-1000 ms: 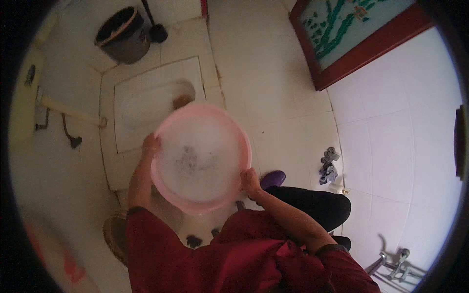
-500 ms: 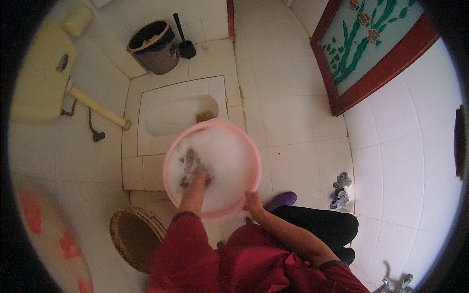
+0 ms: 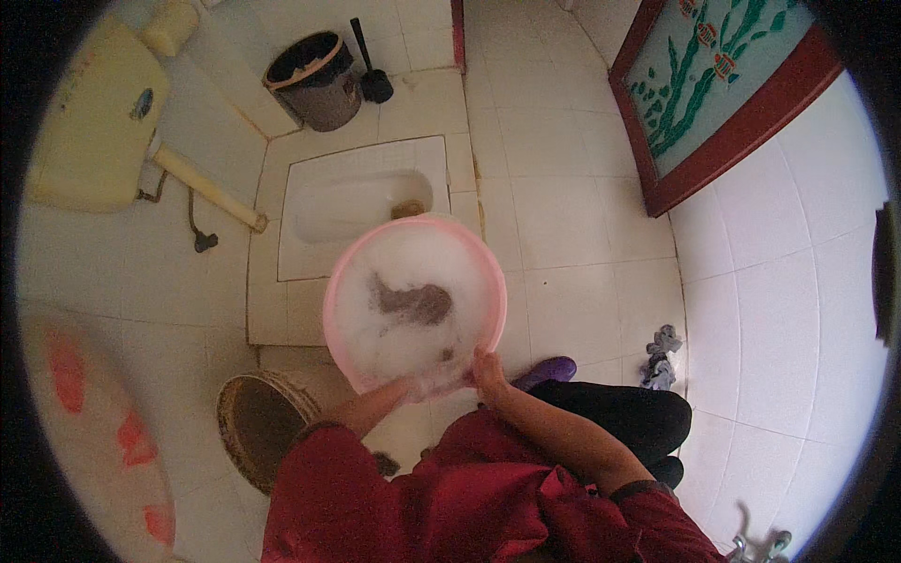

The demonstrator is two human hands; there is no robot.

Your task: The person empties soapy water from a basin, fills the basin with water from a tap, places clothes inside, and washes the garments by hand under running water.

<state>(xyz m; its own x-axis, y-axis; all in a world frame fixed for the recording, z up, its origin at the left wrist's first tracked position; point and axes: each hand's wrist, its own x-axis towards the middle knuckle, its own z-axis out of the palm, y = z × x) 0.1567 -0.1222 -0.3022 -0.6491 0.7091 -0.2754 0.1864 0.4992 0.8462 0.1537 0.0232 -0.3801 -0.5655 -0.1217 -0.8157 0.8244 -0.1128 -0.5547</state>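
Note:
A pink basin (image 3: 502, 291) full of white suds (image 3: 404, 258) is in front of me, and a dark patch of water (image 3: 418, 305) shows through the foam. My right hand (image 3: 488, 372) grips its rim at the near right. Over the near edge lies my left hand (image 3: 434, 383), wet and coated with foam, its fingers pointing toward the right hand. Foam and blur hide whether those fingers are bent or straight. Whatever may lie under the suds is hidden.
Beyond the basin is a squat toilet (image 3: 310, 211). A dirty bucket (image 3: 267, 422) stands to the left. Farther back are a bin (image 3: 324, 94) and a toilet brush (image 3: 375, 86). Grey crumpled cloth (image 3: 662, 357) lies by the right wall, near a framed glass door (image 3: 648, 183).
My left hand has come out of the suds and moved right and nearer me, to the basin's near edge. The dark patch in the foam has shifted right. My right hand stays on the rim.

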